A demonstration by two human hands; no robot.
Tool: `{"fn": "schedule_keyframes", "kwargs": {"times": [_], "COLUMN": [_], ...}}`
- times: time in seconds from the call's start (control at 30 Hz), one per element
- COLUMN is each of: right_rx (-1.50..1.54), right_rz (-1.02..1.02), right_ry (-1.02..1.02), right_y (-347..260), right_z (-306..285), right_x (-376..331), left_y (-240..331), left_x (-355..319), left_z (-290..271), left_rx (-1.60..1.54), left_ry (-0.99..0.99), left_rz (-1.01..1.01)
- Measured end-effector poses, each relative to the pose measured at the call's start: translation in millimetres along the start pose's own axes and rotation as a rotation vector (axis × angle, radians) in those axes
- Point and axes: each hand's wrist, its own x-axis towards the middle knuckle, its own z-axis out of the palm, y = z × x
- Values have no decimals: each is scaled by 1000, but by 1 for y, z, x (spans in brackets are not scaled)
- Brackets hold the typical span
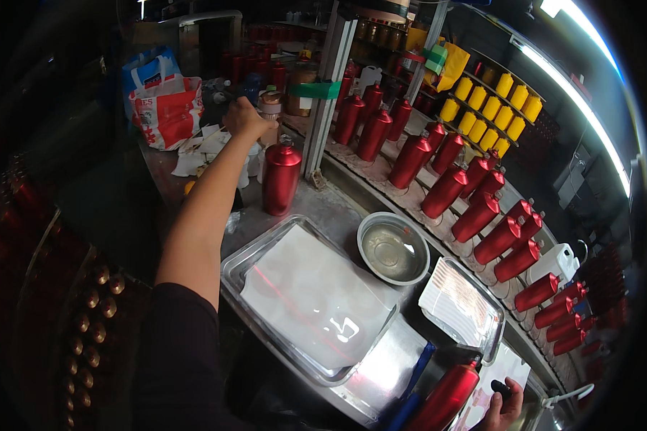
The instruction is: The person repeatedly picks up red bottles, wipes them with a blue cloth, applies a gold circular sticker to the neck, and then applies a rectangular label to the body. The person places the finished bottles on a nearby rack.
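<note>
My left arm reaches far forward, and my left hand is beside a clear drinking bottle with a pinkish lid. Its thumb sticks out toward that bottle; the other fingers are hidden, so a grip cannot be made out. Just nearer stands an upright red metal bottle. At the lower right edge, my right hand has its fingers closed round a small black object. To its left another red bottle lies tilted, cut off by the lower edge.
A metal tray with a white sheet, a steel bowl of liquid and a smaller tray cover the bench. Red bottles line a conveyor on the right, behind a metal post. Bags and white scraps lie far left.
</note>
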Motion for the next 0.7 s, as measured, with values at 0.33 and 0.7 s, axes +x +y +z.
{"fn": "schedule_keyframes", "kwargs": {"times": [0.33,0.7], "right_rx": [-146,-236], "right_rz": [-13,-21], "right_ry": [101,30], "right_y": [-2,-24], "right_z": [21,39], "right_x": [20,12], "left_y": [-16,-9], "left_x": [36,81], "left_z": [88,39], "left_rx": [-343,-628], "left_ry": [35,347], "left_rz": [91,190]}}
